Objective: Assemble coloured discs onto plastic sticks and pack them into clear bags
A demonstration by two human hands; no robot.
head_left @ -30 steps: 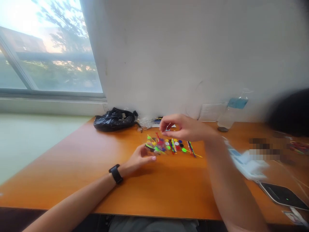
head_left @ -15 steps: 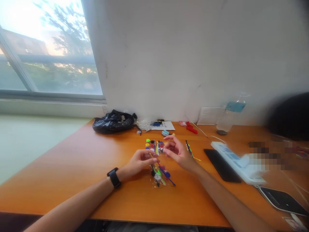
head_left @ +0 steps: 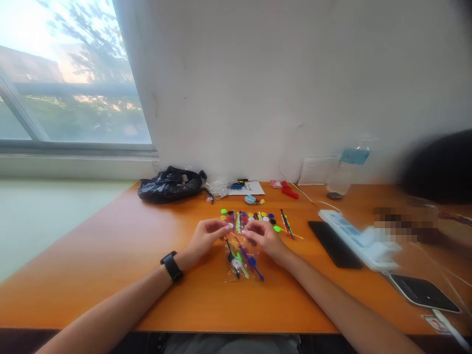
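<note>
A clear plastic bag (head_left: 244,264) with colourful arrow-shaped sticks and round discs inside rests on the table in front of me. A blue arrow (head_left: 257,270), a white disc (head_left: 236,264) and green and black pieces show through it. At its upper left edge, my left hand (head_left: 208,237) is closed in a pinch on the bag. My right hand (head_left: 266,239) pinches the upper right of the same bag. Just beyond my fingers lie rows of coloured discs and sticks, among them a green disc (head_left: 277,228). My fingers partly hide these rows.
Several loose arrow sticks (head_left: 286,223) lie to the right. A black bag (head_left: 169,184), white paper (head_left: 251,188), red item (head_left: 290,191) and round tin (head_left: 250,199) line the back. Rightward are a black phone-like slab (head_left: 334,244), white power strip (head_left: 354,238) and another person's blurred arm.
My right hand has come down from above the bag and closed at its upper right edge. My left hand stays at the upper left. The view has shifted slightly.
</note>
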